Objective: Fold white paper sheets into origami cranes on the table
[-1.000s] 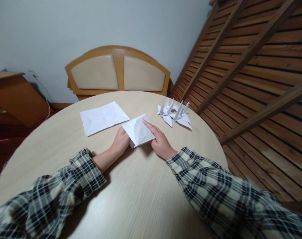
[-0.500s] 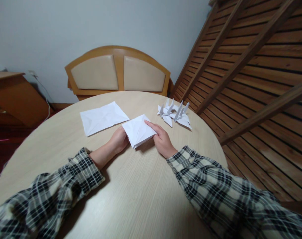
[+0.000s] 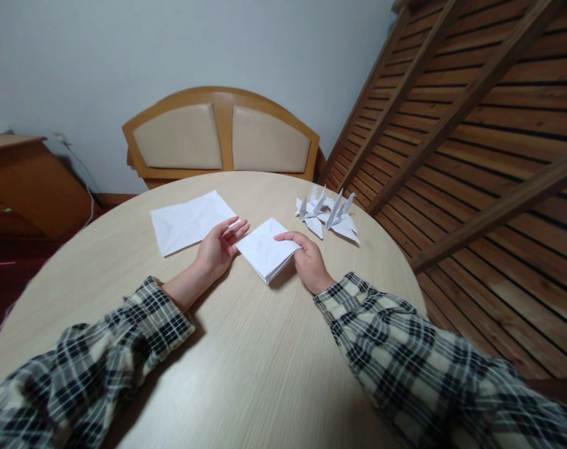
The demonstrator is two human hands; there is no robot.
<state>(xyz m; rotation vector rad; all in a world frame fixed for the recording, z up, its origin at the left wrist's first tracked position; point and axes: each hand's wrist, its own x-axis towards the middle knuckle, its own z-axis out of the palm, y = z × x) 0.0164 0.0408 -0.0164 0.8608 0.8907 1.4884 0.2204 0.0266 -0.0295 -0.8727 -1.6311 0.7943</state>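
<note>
A folded square of white paper [image 3: 265, 251], layered and creased, is gripped at its right corner by my right hand [image 3: 310, 262], thumb on top and fingers underneath. Just left of that square, my left hand [image 3: 217, 249] lies palm up with its fingers apart and nothing in it. Its fingertips overlap the right end of a flat white paper rectangle [image 3: 185, 218] with crease lines; whether they touch it I cannot tell. Several white paper cranes [image 3: 328, 212] stand in a group beyond my right hand.
Everything lies on a round, pale wooden table [image 3: 260, 362]. Behind it stands a wooden headboard [image 3: 225, 134] with cream panels against the wall. A slatted wooden panel [image 3: 489, 137] slants along the right side, and a wooden desk [image 3: 26, 181] is at the far left.
My left hand has let go of the folded paper, turned palm up and spread its fingers. The folded paper has shifted slightly right in my right hand.
</note>
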